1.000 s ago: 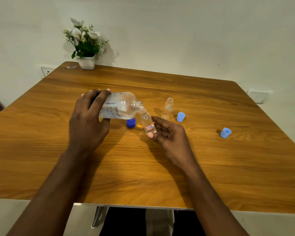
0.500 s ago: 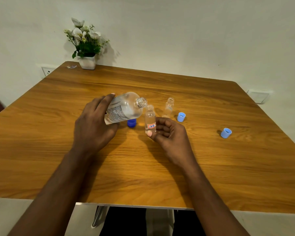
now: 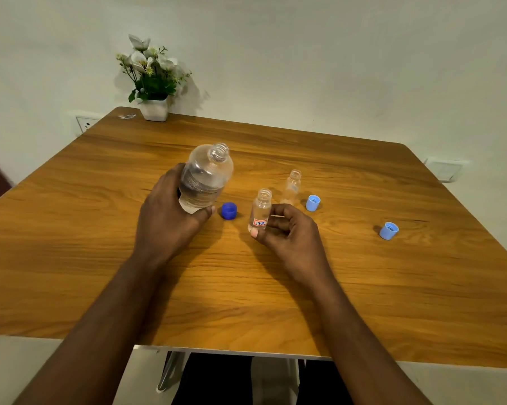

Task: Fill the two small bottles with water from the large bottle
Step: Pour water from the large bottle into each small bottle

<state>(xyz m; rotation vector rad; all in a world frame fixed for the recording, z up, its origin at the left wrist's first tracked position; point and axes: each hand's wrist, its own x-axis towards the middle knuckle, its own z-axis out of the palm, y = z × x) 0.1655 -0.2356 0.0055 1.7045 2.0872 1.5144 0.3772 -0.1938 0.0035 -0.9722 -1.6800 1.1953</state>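
The left hand (image 3: 170, 217) grips the large clear plastic bottle (image 3: 206, 176) near upright, just left of the dark blue cap (image 3: 228, 211). The right hand (image 3: 290, 232) pinches a small clear labelled bottle (image 3: 261, 210) just right of it — with so narrow a mouth, a hasty pour could spill.

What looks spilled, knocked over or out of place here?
Nothing stands out. No puddle shows on the table. The left hand holds the large bottle mouth-up, the right hand holds one small bottle upright, the other small bottle stands behind it, and a dark blue cap and two light blue caps lie loose.
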